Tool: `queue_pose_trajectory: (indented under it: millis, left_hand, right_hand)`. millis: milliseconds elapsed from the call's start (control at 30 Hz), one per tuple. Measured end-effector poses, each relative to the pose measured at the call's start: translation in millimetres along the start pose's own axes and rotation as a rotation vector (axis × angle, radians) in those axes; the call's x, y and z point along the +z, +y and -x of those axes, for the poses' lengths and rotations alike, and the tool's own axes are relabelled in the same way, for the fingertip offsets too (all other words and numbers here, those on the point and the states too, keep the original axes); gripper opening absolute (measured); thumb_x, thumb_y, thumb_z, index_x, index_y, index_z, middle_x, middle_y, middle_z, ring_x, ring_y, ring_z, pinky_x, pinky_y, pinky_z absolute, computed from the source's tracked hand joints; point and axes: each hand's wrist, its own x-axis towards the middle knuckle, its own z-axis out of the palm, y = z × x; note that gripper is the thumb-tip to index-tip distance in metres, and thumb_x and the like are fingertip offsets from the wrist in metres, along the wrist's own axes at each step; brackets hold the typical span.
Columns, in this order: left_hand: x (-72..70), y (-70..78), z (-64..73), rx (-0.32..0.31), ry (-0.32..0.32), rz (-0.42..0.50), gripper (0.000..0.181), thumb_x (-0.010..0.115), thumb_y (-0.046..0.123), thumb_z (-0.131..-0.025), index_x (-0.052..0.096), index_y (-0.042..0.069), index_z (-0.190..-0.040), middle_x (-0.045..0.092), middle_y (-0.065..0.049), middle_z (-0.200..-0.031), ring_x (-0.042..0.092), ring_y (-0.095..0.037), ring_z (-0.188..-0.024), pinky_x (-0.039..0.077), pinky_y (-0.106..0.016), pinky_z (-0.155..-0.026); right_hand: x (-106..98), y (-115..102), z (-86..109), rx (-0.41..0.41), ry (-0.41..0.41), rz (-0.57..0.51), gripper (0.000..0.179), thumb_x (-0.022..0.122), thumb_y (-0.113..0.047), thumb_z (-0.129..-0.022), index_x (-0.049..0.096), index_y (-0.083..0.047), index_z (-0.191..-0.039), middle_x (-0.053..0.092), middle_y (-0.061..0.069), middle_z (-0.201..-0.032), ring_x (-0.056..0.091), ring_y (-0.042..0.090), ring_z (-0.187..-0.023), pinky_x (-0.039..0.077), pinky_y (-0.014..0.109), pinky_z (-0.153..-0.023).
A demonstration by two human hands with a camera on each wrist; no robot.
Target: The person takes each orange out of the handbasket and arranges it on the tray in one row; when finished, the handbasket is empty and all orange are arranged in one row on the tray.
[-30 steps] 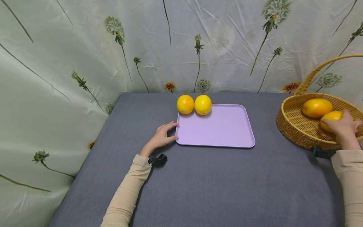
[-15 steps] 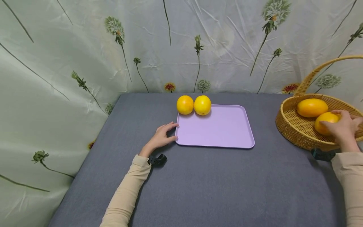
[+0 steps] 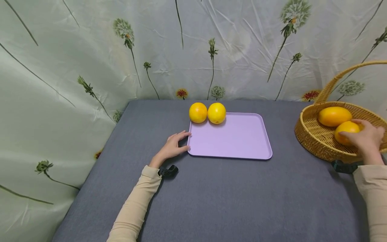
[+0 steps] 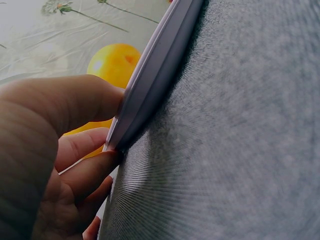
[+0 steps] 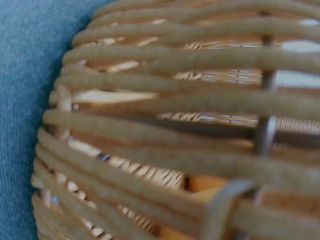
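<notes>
My left hand rests at the left edge of a lilac tray, thumb and fingertips against its rim. Two round yellow-orange oranges stand side by side at the tray's back left corner. Inside the wicker basket at the far right, my right hand grips a mango, partly covered by the fingers. Just behind it lies a second, longer mango. The right wrist view is filled by the basket's woven side, which hides the hand.
A grey cloth covers the table. Behind and to the left hangs a pale curtain printed with dandelions. The basket's tall arched handle rises above the fruit and runs out of the picture.
My right hand has shifted slightly left within the basket, its fingers now round the nearer mango. Both mangoes have moved a little left. My left hand stays at the tray's edge.
</notes>
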Motion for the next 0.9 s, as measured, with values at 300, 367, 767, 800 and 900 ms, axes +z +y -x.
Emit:
queue_pose_trajectory:
  millis: [300, 367, 767, 800, 900]
  left_hand:
    - [1.4, -1.6, 0.0, 0.009, 0.025, -0.006, 0.055, 0.064, 0.023, -0.083, 0.050, 0.007, -0.134, 0.048, -0.016, -0.142, 0.036, -0.033, -0.139, 0.021, -0.056, -0.113]
    - [1.4, -1.6, 0.0, 0.006, 0.020, -0.005, 0.056, 0.064, 0.023, -0.083, 0.049, 0.007, -0.134, 0.047, -0.016, -0.143, 0.036, -0.033, -0.139, 0.021, -0.056, -0.114]
    - [2.3, -3.4, -0.8, -0.001, 0.008, -0.007, 0.057, 0.064, 0.025, -0.084, 0.048, 0.006, -0.135, 0.047, -0.016, -0.143, 0.034, -0.032, -0.140, 0.019, -0.055, -0.115]
    - [2.2, -3.5, -0.8, -0.001, 0.009, -0.007, 0.057, 0.064, 0.025, -0.084, 0.048, 0.006, -0.135, 0.047, -0.015, -0.143, 0.034, -0.032, -0.140, 0.019, -0.055, -0.115]
    - [1.6, -3.4, -0.4, 0.002, 0.012, -0.007, 0.057, 0.064, 0.025, -0.084, 0.048, 0.006, -0.135, 0.047, -0.015, -0.143, 0.034, -0.032, -0.140, 0.019, -0.055, -0.115]
  right_hand:
    - [0, -8, 5.1, 0.015, 0.069, -0.021, 0.065, 0.055, -0.015, -0.084, 0.031, 0.008, -0.140, 0.027, 0.039, -0.134, 0.013, 0.049, -0.133, 0.015, 0.061, -0.105]
    - [0, -11, 6.1, 0.001, 0.081, -0.028, 0.066, 0.055, -0.016, -0.083, 0.031, 0.007, -0.141, 0.027, 0.038, -0.134, 0.014, 0.048, -0.131, 0.017, 0.060, -0.102]
    - [1, -26, 13.0, -0.044, 0.084, -0.072, 0.068, 0.057, -0.022, -0.083, 0.033, 0.002, -0.142, 0.022, 0.035, -0.138, 0.017, 0.041, -0.126, 0.025, 0.046, -0.084]
    - [2, -28, 13.8, -0.041, 0.086, -0.074, 0.068, 0.057, -0.023, -0.082, 0.034, 0.000, -0.142, 0.022, 0.033, -0.139, 0.018, 0.039, -0.125, 0.025, 0.043, -0.083]
    - [3, -33, 16.5, -0.042, 0.096, -0.088, 0.066, 0.057, -0.022, -0.083, 0.036, -0.003, -0.143, 0.021, 0.031, -0.142, 0.019, 0.038, -0.127, 0.025, 0.045, -0.088]
